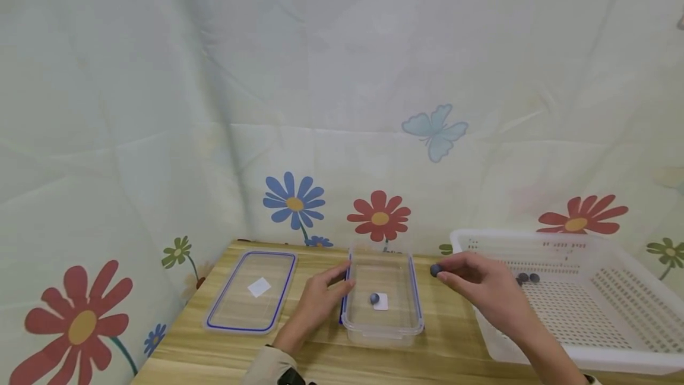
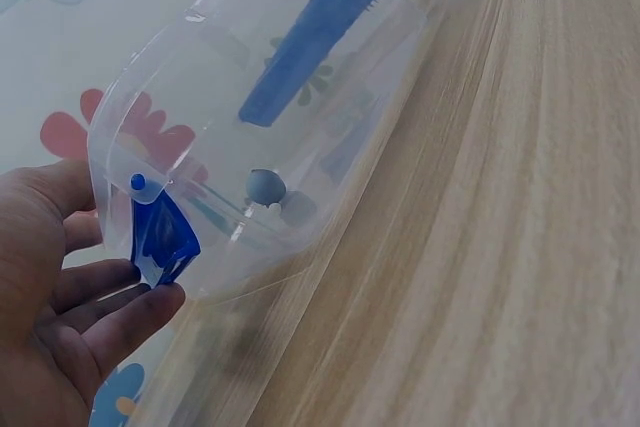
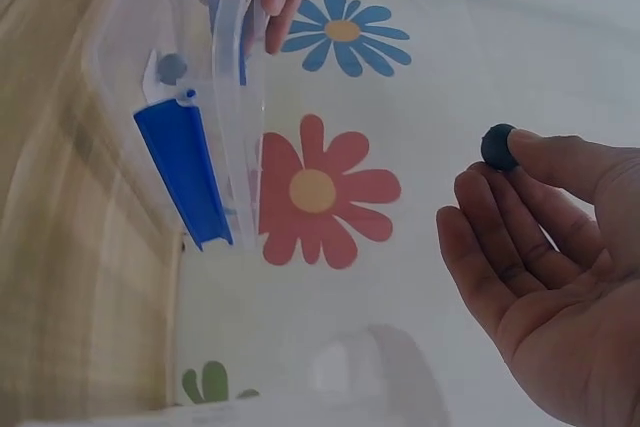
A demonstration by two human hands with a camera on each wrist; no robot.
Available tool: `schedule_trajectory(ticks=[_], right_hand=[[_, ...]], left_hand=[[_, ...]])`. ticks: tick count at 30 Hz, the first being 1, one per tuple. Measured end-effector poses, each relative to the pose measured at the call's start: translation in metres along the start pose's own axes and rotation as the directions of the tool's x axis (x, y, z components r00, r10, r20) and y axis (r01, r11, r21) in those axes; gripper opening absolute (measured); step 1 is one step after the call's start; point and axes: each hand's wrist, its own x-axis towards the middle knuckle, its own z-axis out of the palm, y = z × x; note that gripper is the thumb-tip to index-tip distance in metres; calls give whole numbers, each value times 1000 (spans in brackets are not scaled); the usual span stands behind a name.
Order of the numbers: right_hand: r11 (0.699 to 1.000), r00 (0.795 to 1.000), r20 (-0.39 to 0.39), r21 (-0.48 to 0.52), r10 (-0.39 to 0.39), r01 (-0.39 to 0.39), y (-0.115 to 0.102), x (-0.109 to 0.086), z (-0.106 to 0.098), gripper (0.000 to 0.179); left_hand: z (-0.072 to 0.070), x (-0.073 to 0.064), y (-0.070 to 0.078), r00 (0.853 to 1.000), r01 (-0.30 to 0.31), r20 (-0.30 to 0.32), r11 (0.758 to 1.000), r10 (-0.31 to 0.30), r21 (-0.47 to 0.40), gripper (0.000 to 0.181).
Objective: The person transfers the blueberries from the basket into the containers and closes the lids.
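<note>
Right grip [image 1: 491,291] pinches one round, dusky dark-blue berry [image 1: 435,270].

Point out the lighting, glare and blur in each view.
Head: soft, fairly even light, with gentle shading along the curtain folds. Left wrist: small white glints on the clear box. Right wrist: the table looks smeared and soft, while the dark berry stands out against the pale curtain.
</note>
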Motion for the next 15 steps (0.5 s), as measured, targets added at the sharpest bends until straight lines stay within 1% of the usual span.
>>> schedule_trajectory(ticks=[4, 9, 12, 15], right_hand=[[999, 999, -5, 11, 35, -35, 2, 1, 11, 21], [999, 999, -28, 19, 45, -45, 3, 6, 23, 20], [999, 999, -18, 31, 45, -44, 5, 7, 31, 19], [998, 999, 7, 50, 41, -41, 7, 8, 39, 18]], left_hand=[[0, 0, 1, 1000, -4, 2, 1000, 4, 2, 50], [0, 0, 1, 1000, -1, 3, 1000, 1, 5, 50], [-1, 0, 1, 1000, 14, 4, 1000, -14, 7, 50], [-1, -1, 2, 1000, 12, 6, 1000, -12, 8, 51]])
